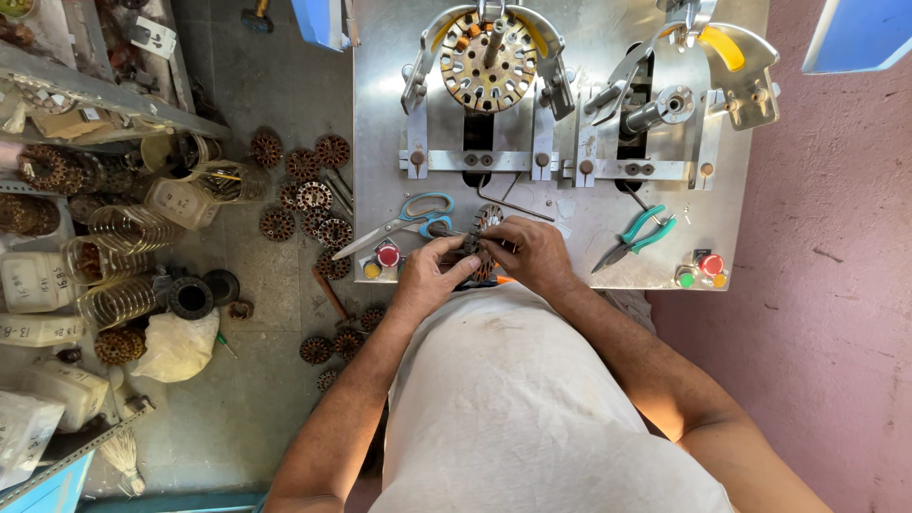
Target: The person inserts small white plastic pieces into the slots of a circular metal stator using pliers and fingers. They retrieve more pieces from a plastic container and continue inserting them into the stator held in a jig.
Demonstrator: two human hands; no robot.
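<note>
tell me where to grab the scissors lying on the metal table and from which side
Take the scissors by the blue handle loops, at their right end just left of the hands. The closed blades point down-left toward the table edge, so come from above with the left hand, which is nearest. The loops lie flat and look unobstructed.

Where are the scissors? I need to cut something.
In the head view, the blue-handled scissors lie on the metal table, just left of both hands, above the red button.
</note>
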